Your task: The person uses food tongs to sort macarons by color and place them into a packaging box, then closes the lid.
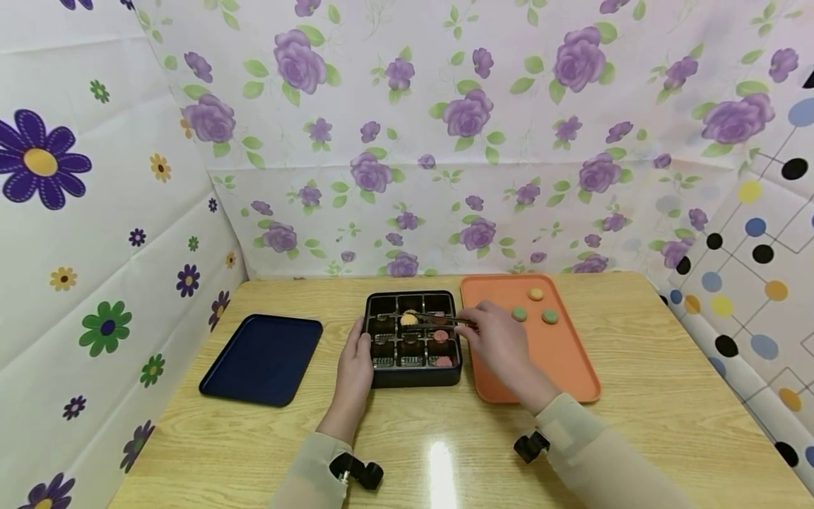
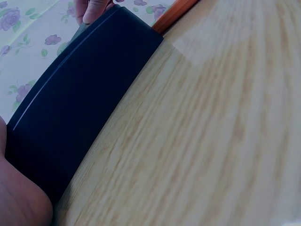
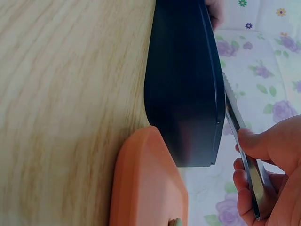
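Note:
My right hand grips metal tongs, which reach over the black divided box. Between the tong tips is a yellow macaron, over a middle-column compartment; whether it touches the bottom is not clear. Pink macarons lie in the box's right column. My left hand rests along the box's left wall, its fingers partly hidden there. In the left wrist view, the box's dark front wall stands beside that hand.
An orange tray right of the box carries a yellow macaron and two green macarons. A dark blue tray lies at the left on the wooden table. Flowered cloth hangs along the table's back edge.

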{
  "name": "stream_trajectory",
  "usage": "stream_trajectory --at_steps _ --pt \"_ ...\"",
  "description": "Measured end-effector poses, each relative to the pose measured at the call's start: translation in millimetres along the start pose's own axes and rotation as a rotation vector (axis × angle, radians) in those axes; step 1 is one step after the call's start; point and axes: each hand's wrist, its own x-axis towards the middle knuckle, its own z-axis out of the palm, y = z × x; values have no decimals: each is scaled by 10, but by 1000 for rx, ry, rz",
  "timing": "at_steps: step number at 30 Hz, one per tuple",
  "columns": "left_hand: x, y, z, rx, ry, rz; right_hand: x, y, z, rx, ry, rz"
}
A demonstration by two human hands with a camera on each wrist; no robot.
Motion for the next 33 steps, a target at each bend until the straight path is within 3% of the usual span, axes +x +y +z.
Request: stream_trajectory --at_steps 33 --pt "3 2 0 7 -5 7 -34 5 -32 -6 7 26"
